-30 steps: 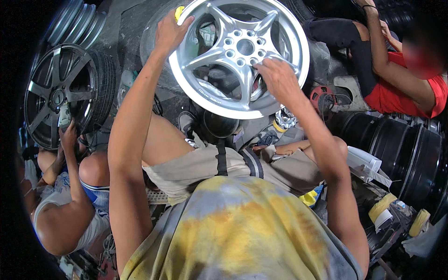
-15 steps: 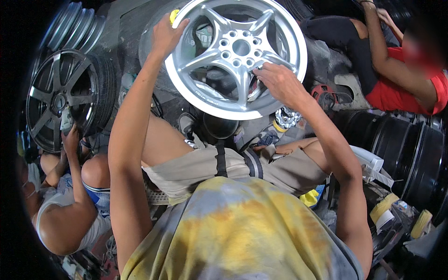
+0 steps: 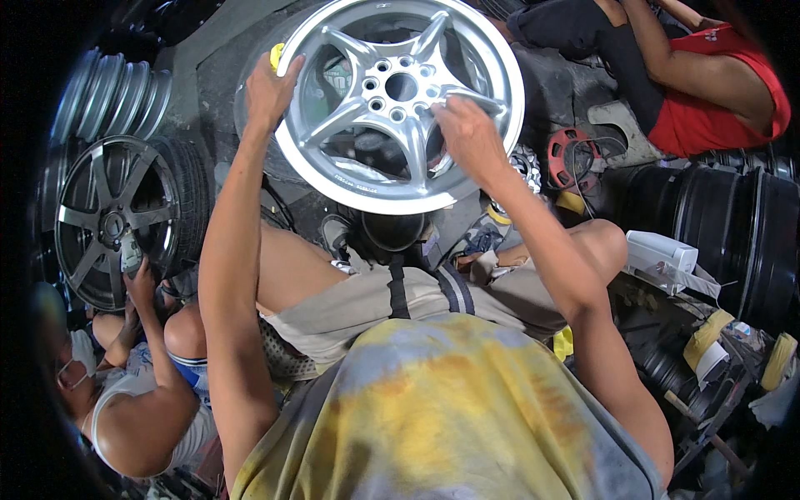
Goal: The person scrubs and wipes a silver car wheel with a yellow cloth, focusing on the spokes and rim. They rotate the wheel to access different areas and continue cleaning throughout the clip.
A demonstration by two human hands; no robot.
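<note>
A silver alloy wheel (image 3: 412, 158) with star-shaped spokes lies in front of me, above my knees. My left hand (image 3: 271, 90) grips its left edge, thumb over the lip, beside a small yellow piece (image 3: 276, 57) partly hidden by the fingers. On the wheel's right side, my right hand (image 3: 469, 133) is bent over a spoke close to the bolt holes. Its fingers are curled together and slightly blurred; what they hold, if anything, is hidden. Under the wheel's near edge is a dark round support (image 3: 393, 231).
At left, a person works on a dark wheel with a tyre (image 3: 117, 221), below stacked silver rims (image 3: 112, 96). Another person in a red top (image 3: 721, 92) sits at upper right. Black rims (image 3: 717, 225), a red round object (image 3: 571, 158) and a white box (image 3: 662, 250) lie right.
The whole view has shifted and tilted, so the wheel sits further left. My right hand has slid slightly farther up beside the hub. My left hand keeps its place on the edge.
</note>
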